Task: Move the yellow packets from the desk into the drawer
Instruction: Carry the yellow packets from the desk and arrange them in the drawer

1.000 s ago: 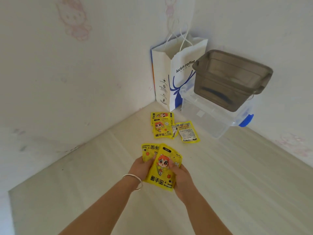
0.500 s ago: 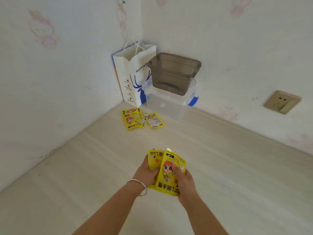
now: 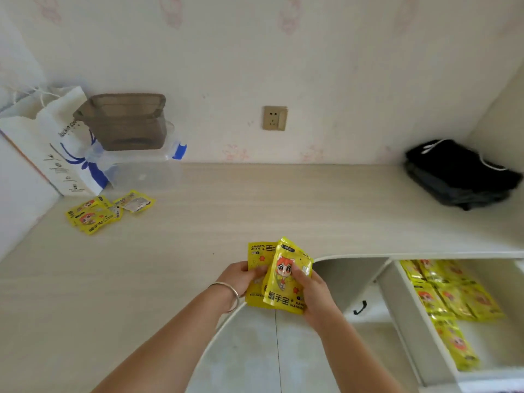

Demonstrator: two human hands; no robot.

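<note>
Both my left hand [image 3: 241, 277] and right hand [image 3: 314, 290] pinch a small fanned stack of yellow packets [image 3: 279, 276] over the tabletop [image 3: 255, 199] edge, fingers curled round their sides. They look light, thin and slick, so I'd hold them by the edges. Glossy yellow, cartoon face; more lie in the open drawer [image 3: 411, 316] and near the paper bag [image 3: 54, 143].

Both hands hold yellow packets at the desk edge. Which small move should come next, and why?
Probably carry the held packets rightward and down to the open drawer. Both the left hand and the right hand already grip them, the drawer holds other yellow packets with bare space at its near end, and more wait by the paper bag.
</note>
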